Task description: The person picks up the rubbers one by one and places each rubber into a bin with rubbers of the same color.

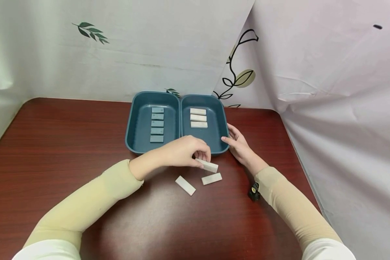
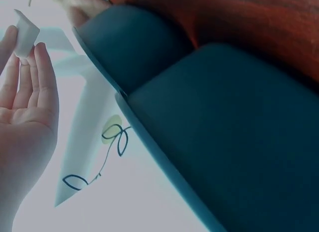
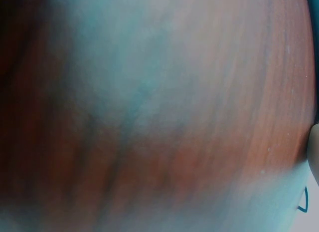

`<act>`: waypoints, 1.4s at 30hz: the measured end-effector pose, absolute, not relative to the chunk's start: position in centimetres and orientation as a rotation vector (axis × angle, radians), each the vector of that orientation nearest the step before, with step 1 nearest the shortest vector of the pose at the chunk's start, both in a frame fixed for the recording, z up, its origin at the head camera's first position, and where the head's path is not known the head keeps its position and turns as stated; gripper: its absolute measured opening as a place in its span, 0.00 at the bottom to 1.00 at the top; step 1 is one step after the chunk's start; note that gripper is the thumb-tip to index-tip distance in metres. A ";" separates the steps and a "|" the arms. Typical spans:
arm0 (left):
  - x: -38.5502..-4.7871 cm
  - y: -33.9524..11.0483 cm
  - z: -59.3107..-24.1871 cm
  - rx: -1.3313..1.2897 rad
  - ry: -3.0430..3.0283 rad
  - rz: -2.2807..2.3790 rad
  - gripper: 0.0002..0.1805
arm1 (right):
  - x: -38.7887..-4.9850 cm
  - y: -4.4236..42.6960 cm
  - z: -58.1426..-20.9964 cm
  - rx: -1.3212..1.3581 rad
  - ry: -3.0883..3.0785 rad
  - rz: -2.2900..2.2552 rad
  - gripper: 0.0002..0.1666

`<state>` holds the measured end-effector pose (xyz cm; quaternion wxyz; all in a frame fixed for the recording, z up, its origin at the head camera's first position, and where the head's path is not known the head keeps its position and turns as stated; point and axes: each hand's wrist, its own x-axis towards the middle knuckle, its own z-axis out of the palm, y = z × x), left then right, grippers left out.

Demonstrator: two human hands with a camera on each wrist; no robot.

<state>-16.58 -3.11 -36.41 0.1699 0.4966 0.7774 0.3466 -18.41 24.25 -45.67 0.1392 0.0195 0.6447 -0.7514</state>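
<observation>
My left hand [image 1: 186,150] pinches a white rectangular block [image 1: 209,166] between thumb and fingers, just in front of the blue two-compartment tray [image 1: 211,136]. The same white block [image 2: 26,36] shows at the fingertips in the left wrist view. At the tray's right side my right hand [image 1: 242,147] grips the wall, thumb over the rim and fingers outside. Two more white blocks lie on the table: one [image 1: 212,179] beneath the held block, another [image 1: 185,185] to its left. Inside the right compartment, three white blocks [image 1: 198,118] form a column.
In the tray's left compartment [image 1: 141,126] several blue-grey blocks [image 1: 157,124] are lined up in a column. The tray stands at the back of the dark red wooden table [image 1: 68,151], close to a white patterned curtain [image 1: 133,54]. A small black device [image 1: 254,191] sits by the right wrist.
</observation>
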 end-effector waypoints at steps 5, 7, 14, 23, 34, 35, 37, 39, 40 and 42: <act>-17.6 -3.1 -36.2 1.414 2.233 1.026 0.08 | -18.4 24.3 -45.7 0.042 1.854 -2.183 0.42; -18.0 -3.1 -36.2 1.405 2.243 1.036 0.08 | -18.4 24.3 -45.8 0.034 1.857 -2.176 0.42; -19.2 -3.2 -36.4 1.336 2.290 1.074 0.07 | -18.3 24.4 -45.7 0.031 1.863 -2.152 0.42; -20.5 -3.5 -36.9 1.243 2.342 1.139 0.07 | -18.3 24.4 -45.7 0.033 1.861 -2.153 0.42; -22.0 -3.4 -37.9 1.140 2.403 1.205 0.07 | -18.2 24.4 -45.6 0.040 1.862 -2.151 0.42; -22.1 -3.4 -38.0 1.134 2.410 1.211 0.07 | -18.2 24.4 -45.6 0.040 1.862 -2.152 0.42; -22.4 -3.4 -38.1 1.120 2.423 1.218 0.07 | -18.2 24.4 -45.6 0.042 1.862 -2.153 0.42; -22.6 -3.3 -38.3 1.104 2.436 1.224 0.07 | -18.2 24.4 -45.6 0.043 1.860 -2.153 0.42; -22.7 -3.4 -38.3 1.095 2.441 1.226 0.07 | -18.2 24.4 -45.6 0.043 1.858 -2.155 0.42; -22.8 -3.4 -38.5 1.073 2.449 1.229 0.07 | -18.3 24.4 -45.6 0.041 1.854 -2.157 0.42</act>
